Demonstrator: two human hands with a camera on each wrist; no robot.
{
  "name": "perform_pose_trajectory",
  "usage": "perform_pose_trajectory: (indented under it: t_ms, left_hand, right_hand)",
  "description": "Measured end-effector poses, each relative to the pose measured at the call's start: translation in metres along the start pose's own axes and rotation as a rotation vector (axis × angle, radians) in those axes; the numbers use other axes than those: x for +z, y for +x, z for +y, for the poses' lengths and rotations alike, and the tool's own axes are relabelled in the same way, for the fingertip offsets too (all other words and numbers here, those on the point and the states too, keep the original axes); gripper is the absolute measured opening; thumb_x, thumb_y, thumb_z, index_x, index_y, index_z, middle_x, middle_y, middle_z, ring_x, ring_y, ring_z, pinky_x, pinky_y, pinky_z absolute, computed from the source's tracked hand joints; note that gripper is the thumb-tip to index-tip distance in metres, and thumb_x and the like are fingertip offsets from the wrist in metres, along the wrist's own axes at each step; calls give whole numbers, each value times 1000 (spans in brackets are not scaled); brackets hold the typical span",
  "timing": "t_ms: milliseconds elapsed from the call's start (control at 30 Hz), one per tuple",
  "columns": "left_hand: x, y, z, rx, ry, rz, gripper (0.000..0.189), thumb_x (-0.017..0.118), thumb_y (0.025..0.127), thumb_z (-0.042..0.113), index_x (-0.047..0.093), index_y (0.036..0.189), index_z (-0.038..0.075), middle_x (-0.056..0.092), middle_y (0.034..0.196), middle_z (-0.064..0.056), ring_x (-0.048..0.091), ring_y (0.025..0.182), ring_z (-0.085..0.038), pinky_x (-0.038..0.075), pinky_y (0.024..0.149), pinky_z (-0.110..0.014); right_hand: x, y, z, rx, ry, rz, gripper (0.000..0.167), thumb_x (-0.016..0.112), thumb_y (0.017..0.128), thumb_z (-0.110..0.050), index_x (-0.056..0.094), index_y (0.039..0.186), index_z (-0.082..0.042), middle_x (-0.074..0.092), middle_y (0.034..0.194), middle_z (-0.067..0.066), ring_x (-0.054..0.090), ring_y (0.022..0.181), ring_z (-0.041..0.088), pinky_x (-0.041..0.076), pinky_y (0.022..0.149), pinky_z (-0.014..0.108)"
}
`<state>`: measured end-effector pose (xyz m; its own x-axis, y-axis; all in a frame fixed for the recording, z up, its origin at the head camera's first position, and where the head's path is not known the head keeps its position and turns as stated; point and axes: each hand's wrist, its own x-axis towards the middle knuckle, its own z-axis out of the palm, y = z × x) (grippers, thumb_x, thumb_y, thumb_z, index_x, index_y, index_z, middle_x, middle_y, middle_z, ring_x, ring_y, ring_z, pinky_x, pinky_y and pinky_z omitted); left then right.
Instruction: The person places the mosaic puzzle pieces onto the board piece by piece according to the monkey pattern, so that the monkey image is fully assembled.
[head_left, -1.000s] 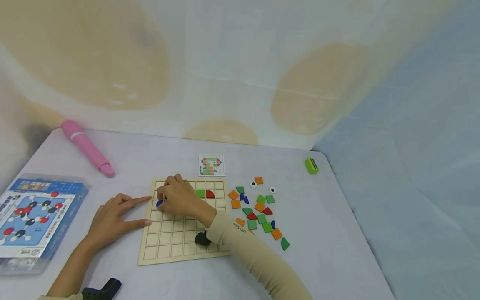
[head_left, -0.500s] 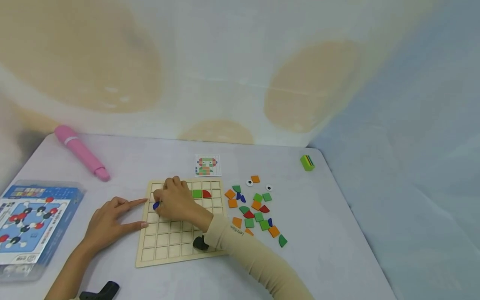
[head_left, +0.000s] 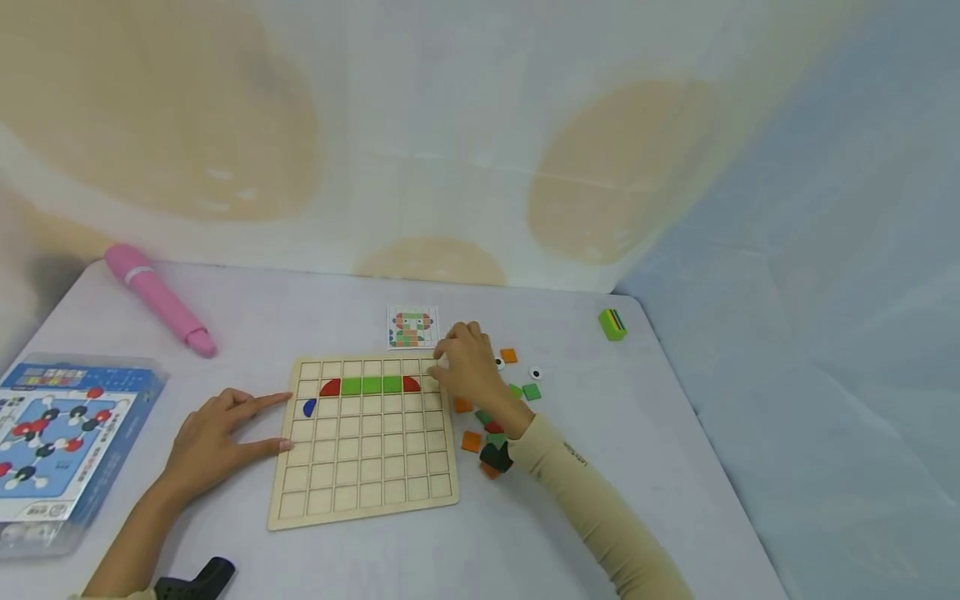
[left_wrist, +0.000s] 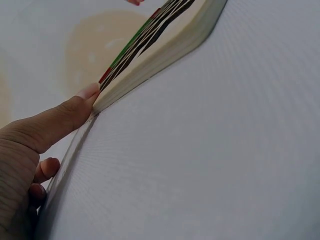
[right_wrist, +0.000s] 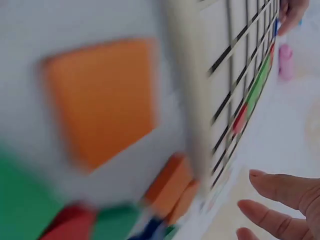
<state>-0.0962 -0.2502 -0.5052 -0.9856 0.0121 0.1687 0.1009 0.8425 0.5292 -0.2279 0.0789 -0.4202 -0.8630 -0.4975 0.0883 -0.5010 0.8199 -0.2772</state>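
A wooden grid board [head_left: 352, 451] lies on the table. In its upper part, a row holds green squares [head_left: 372, 385] with a red quarter-round [head_left: 330, 387] at one end and another red quarter-round [head_left: 411, 383] at the other. A blue half-round piece [head_left: 310, 407] sits lower left of that row. My left hand [head_left: 217, 437] touches the board's left edge with index finger and thumb spread. Over the board's upper right corner and the loose pieces is my right hand [head_left: 474, 367]; in the right wrist view its fingers [right_wrist: 275, 187] are apart and hold nothing.
Loose orange tiles [head_left: 471, 441], green tiles [head_left: 532, 392] and eye discs [head_left: 536, 373] lie right of the board. A pattern card [head_left: 412, 326] is behind it. Farther out are a boxed molecule set [head_left: 67, 442], a pink cylinder [head_left: 161, 300] and a small green block [head_left: 612, 325].
My right hand has moved right, off the board's upper left to the loose pieces, uncovering the red and green row and the blue piece. The left hand stays at the edge.
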Motion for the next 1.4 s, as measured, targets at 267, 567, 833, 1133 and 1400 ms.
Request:
perform_pose_trajectory:
  t_ms: [267,567,833,1133,1400]
  left_hand:
    - [-2,1,0,0,-10,7,72,84,72,54,64,133,21,52,100,-5,41,82,-19,30,70,-38]
    - [-2,-1,0,-18,-16,-1,73,83,72,55,64,134,21,52,100,-5,41,82,-19,30,70,-38]
    - [-3,-2,-1,1,-10,17,72,83,72,54,64,133,22,51,99,-3,40,80,-18,30,69,-36]
    - [-4,-1,0,0,-20,4,72,82,73,55,64,134,22,52,100,-4,41,82,-19,31,72,-40]
    - [-2,0,2,2,-23,-3,71,82,73,56,64,134,23,53,102,-6,42,82,-19,31,73,-41]
  right_hand:
    - [-2,-17,38,104,-89,-8,27,79,85,-29,76,99,-6,59,115,13,47,111,31,41,97,47]
    - [1,-13,37,83,-104,7,25,80,85,-27,76,98,-6,60,115,13,48,112,32,42,97,47]
    - [4,-17,36,54,-62,-35,31,80,84,-35,78,90,-5,60,111,13,48,107,30,42,92,46]
    - [11,-21,40,-53,-97,-16,28,83,82,-31,79,83,-4,63,105,12,51,101,28,45,89,39]
    - [7,-16,33,-34,-79,-7,25,83,81,-28,77,86,-4,62,108,10,50,104,27,44,89,40]
